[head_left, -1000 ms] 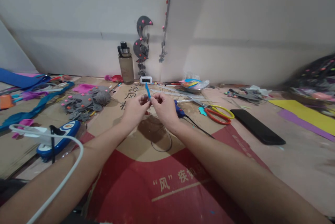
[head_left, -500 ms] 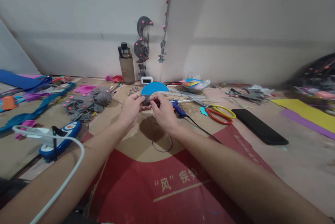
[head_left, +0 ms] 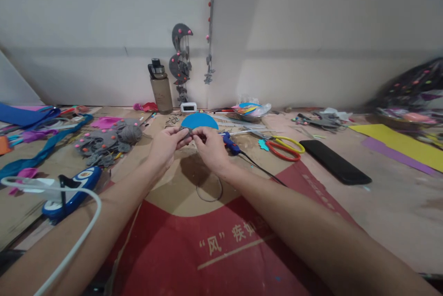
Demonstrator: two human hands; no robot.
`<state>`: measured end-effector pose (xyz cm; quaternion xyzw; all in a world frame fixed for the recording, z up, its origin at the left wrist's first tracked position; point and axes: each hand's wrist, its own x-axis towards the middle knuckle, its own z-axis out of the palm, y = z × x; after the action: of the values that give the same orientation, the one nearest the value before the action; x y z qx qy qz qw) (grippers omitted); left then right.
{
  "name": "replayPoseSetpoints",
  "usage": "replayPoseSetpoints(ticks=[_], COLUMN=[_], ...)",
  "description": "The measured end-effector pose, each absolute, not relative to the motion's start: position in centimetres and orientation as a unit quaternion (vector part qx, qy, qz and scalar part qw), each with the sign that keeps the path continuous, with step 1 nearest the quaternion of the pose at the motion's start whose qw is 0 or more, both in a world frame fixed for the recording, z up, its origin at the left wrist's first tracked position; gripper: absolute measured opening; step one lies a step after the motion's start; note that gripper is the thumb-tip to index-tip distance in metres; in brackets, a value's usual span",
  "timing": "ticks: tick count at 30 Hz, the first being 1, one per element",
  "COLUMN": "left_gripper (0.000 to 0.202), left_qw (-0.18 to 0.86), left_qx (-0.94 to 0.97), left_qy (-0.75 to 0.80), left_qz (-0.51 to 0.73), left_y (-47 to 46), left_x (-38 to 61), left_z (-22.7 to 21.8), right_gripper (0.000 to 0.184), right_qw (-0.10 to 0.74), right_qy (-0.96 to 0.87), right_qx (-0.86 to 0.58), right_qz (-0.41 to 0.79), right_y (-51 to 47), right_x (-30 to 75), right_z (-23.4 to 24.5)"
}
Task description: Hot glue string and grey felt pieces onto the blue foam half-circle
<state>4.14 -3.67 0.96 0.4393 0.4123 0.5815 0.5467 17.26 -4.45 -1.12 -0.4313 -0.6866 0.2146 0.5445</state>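
Between the fingertips of both hands is a small dark grey felt piece (head_left: 187,133), mostly covered by the fingers. My left hand (head_left: 166,146) pinches it from the left. My right hand (head_left: 212,149) is closed at its right end, thumb and forefinger pressed together. A thin grey yarn (head_left: 209,200) hangs in a loop below my right hand, against the cardboard. Just behind the hands lies a blue disc (head_left: 200,121). A blue glue gun (head_left: 230,144) with a black cord rests right of my right hand.
Scissors (head_left: 284,147) with red and yellow handles and a black phone (head_left: 334,161) lie to the right. On the left are grey felt pieces with yarn (head_left: 104,141) and a blue-and-white device (head_left: 74,194) with a white cable. A bottle (head_left: 162,91) stands by the wall.
The view has shifted slightly, so most things sit further left. The felt piece has turned a little between my fingers, and both hands still hold it.
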Motion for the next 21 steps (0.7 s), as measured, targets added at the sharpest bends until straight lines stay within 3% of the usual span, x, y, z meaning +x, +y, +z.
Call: replayPoseSetpoints(ticks=[3,8,14,16,21], left_gripper=[0.008,0.001,0.004,0.005,0.004], left_qw=[0.536,0.508,0.512,0.518,0.52], left_qx=[0.417,0.371,0.381,0.389,0.391], left_qy=[0.404,0.396,0.415,0.413,0.413], left_qz=[0.613,0.669,0.649,0.64,0.638], left_y=[-3.2,-2.4,-2.4,-2.5,-2.5], left_x=[3.6,2.6,2.5,2.6,2.6], left_z=[1.2,1.7,1.5,1.4,1.3], right_gripper=[0.019,0.024,0.018,0.021,0.04], right_qw=[0.523,0.418,0.437,0.384,0.154], right_qy=[-0.71,-0.791,-0.737,-0.727,-0.71], right_qx=[-0.418,-0.416,-0.503,-0.566,-0.687], right_qz=[0.217,0.162,0.115,0.069,-0.026], right_y=[-5.0,-5.9,-5.2,-4.9,-4.8], right_x=[17.3,18.2,21.6,23.0,25.3], right_z=[-0.7,0.5,0.9,0.5,-0.9])
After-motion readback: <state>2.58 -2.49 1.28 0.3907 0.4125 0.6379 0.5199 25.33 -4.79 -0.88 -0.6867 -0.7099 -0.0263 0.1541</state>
